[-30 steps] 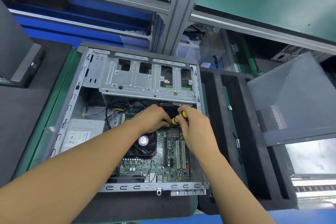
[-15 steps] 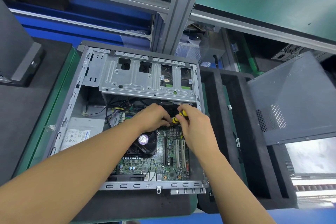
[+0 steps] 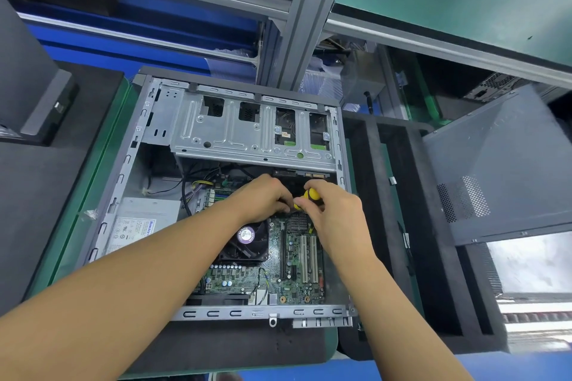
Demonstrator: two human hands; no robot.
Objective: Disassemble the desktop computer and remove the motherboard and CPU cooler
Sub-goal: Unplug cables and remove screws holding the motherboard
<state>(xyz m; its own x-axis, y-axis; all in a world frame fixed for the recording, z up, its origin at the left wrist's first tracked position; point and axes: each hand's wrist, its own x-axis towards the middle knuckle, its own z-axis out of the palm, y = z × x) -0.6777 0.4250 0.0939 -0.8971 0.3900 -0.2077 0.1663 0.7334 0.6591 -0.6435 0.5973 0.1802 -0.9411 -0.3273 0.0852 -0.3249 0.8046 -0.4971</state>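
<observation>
The open desktop case point(image 3: 123, 170) lies on its side on the bench. Inside it sit the green motherboard point(image 3: 297, 275) and the black CPU cooler fan point(image 3: 247, 241) with a purple centre label. My right hand point(image 3: 337, 210) grips a yellow-and-black screwdriver handle point(image 3: 310, 195) above the board's upper part, near the small heatsink point(image 3: 298, 221). My left hand point(image 3: 263, 198) is curled close beside it, fingertips at the lower part of the screwdriver. The screwdriver tip is hidden by my fingers.
A silver drive cage point(image 3: 247, 133) spans the top of the case and a power supply point(image 3: 139, 219) sits at its left. Black foam trays point(image 3: 387, 226) lie to the right, with the removed grey side panel point(image 3: 501, 170) leaning there. A dark unit point(image 3: 34, 102) stands at far left.
Both hands stay at the same spot over the board. The right hand has shifted slightly on the screwdriver handle, which shows a little more.
</observation>
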